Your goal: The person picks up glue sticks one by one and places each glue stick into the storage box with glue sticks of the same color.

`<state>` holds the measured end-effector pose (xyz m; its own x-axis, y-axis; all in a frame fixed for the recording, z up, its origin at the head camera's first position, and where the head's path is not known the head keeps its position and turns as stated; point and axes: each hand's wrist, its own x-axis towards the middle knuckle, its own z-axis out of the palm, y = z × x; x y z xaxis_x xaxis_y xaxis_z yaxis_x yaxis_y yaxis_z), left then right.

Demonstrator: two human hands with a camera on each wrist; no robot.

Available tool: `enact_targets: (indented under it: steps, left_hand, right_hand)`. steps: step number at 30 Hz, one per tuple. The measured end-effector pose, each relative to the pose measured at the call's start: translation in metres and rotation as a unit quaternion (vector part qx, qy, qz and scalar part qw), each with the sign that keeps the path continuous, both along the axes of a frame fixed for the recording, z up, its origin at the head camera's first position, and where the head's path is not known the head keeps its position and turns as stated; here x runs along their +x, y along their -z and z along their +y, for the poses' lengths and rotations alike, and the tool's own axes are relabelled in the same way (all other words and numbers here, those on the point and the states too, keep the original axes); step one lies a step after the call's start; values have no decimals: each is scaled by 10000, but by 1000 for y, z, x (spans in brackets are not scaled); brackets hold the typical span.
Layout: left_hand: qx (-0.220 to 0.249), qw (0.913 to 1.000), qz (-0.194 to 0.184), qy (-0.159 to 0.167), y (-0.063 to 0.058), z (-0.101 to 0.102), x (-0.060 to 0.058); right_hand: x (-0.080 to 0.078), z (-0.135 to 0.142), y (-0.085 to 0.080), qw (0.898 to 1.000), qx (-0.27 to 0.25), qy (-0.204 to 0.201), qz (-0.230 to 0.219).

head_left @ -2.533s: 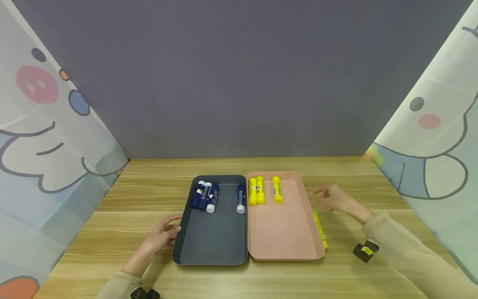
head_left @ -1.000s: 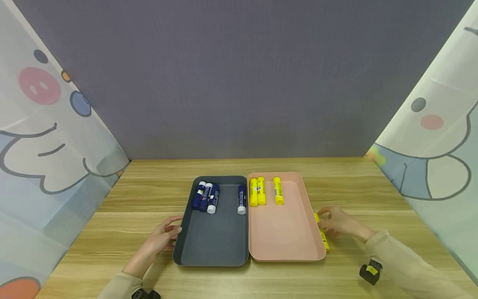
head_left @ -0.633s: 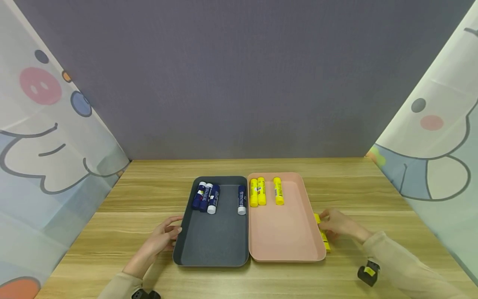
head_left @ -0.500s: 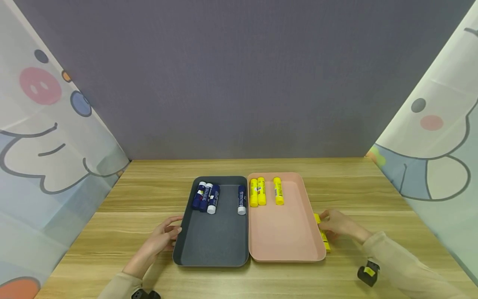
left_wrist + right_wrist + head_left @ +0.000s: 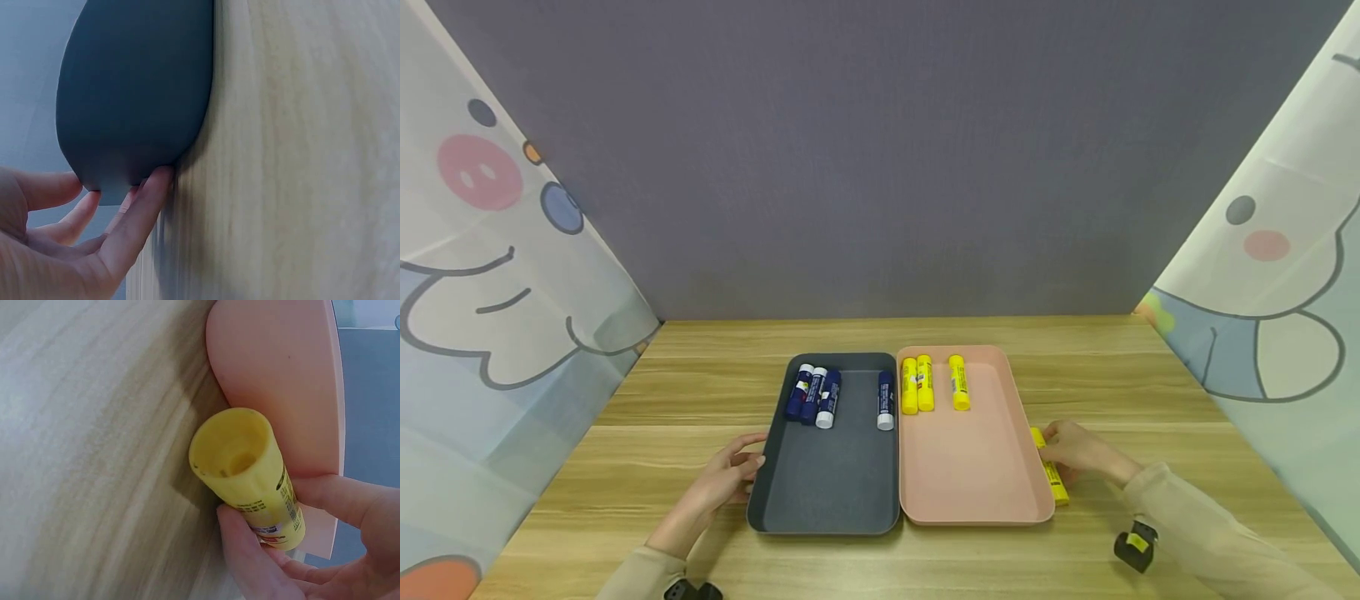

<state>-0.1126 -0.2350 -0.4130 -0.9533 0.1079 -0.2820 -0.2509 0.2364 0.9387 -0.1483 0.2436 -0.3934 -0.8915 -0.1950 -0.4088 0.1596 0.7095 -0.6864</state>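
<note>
My right hand [image 5: 1078, 447] pinches a yellow glue stick [image 5: 1056, 480] beside the right outer wall of the pink tray [image 5: 973, 475]. In the right wrist view that glue stick [image 5: 270, 503] points its hollow round end at the camera, with fingertips on both sides of it. On the far left, my left hand [image 5: 724, 475] touches the left side of the dark grey tray [image 5: 823, 492]; in the left wrist view the spread fingers [image 5: 134, 228] rest against its outer wall.
Three yellow glue sticks [image 5: 925, 383] lie at the far end of the pink tray. Several dark blue glue sticks [image 5: 828, 400] with white caps lie in the grey tray. Both trays stand side by side on a wooden table [image 5: 700, 358], before a grey panel [image 5: 880, 167].
My right hand has come down and toward me onto the yellow glue stick and taken hold of it. The stick's near end has shifted slightly right, away from the tray. My left hand stays put.
</note>
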Motion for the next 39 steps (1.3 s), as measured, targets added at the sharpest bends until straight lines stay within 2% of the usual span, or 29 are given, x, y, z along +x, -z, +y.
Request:
enact_targets:
  steps: [15, 25, 39]
  left_hand:
    - [-4, 10000, -12, -6, 1, 1, -2]
    - [18, 10000, -11, 42, 1, 0, -2]
    - [43, 10000, -51, 4, 2, 0, -1]
  right_hand:
    - [-1, 6, 0, 9998, -129, 117, -74]
    - [-4, 10, -13, 9999, 107, 101, 78]
    - [-13, 15, -28, 9999, 55, 41, 78]
